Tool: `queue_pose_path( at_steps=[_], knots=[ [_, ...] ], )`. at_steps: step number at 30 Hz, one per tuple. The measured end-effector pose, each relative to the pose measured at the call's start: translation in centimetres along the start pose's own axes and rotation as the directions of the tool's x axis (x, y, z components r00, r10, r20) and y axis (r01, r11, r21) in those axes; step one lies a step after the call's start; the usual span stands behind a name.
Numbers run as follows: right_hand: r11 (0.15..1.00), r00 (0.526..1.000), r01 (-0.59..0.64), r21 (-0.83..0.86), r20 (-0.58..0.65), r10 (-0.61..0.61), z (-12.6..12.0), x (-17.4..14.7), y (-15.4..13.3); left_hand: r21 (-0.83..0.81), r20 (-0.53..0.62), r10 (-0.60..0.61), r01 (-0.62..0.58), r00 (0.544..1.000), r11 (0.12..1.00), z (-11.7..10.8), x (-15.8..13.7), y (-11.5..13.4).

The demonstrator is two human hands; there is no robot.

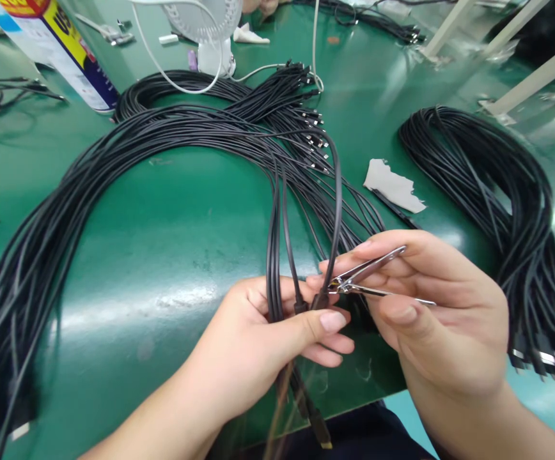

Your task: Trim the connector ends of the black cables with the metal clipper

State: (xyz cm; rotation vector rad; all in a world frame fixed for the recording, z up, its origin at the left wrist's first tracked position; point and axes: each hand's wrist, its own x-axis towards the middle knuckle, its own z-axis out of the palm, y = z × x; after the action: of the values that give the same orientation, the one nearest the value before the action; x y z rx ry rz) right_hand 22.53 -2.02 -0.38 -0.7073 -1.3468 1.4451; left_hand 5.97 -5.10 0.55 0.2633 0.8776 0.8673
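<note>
Several black cables [274, 249] run down into my left hand [268, 345], its thumb pressing them against the fingers. One cable's moulded neck [321, 299] sticks up between thumb and fingers, and connector ends hang below the palm. My right hand [445, 319] holds a silver nail clipper [373, 271], lever and body spread apart between thumb and fingers. The clipper's jaws meet the cable just above its neck; whether they touch it I cannot tell. Behind both hands a large bundle of black cables [172, 128] curves over the green table [162, 223].
Another looped cable bundle [488, 172] lies at right. A torn piece of white paper [392, 185] sits between the bundles. At the back stand a spray can [71, 51] and a white fan [205, 25] with a white cord. Pale posts [536, 76] rise at the far right.
</note>
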Motion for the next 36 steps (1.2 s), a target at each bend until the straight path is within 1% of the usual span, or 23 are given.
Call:
queue_pose_path(
  at_steps=[5, 8, 12, 15, 20, 27, 36],
  knots=[
    [1.000, 1.000, -0.006, -0.030, -0.017, 0.005, 0.13, 0.09, -0.09, 0.005, -0.039, 0.012, -0.012, 0.999, 1.000, 0.15, 0.15, -0.14],
    [0.999, 1.000, 0.004, -0.047, -0.017, -0.005, 0.17, 0.07, -0.10, 0.011, -0.029, 0.025, -0.025, 0.999, 1.000, 0.19, 0.17, -0.16],
    [1.000, 1.000, -0.003, -0.006, 0.004, 0.003, 0.07, -0.04, -0.06, 0.016, -0.014, 0.027, -0.027, 1.000, 1.000, 0.17, 0.17, -0.28],
    [1.000, 1.000, 0.002, -0.013, 0.000, -0.002, 0.00, -0.02, -0.08, 0.004, -0.023, 0.028, -0.028, 0.999, 1.000, 0.07, 0.15, -0.51],
    [1.000, 1.000, -0.008, -0.010, 0.014, 0.009, -0.05, 0.10, -0.13, -0.004, -0.003, 0.042, -0.042, 0.999, 0.999, -0.17, 0.02, -0.69],
    [1.000, 1.000, -0.012, -0.009, -0.003, 0.012, -0.02, -0.11, -0.03, 0.012, -0.018, 0.047, -0.046, 0.999, 0.999, -0.07, 0.14, -0.61],
    [0.998, 0.999, 0.024, -0.060, -0.020, -0.026, 0.04, 0.06, 0.05, 0.024, -0.047, 0.044, -0.043, 0.998, 0.999, 0.15, 0.12, -0.38]
  ],
)
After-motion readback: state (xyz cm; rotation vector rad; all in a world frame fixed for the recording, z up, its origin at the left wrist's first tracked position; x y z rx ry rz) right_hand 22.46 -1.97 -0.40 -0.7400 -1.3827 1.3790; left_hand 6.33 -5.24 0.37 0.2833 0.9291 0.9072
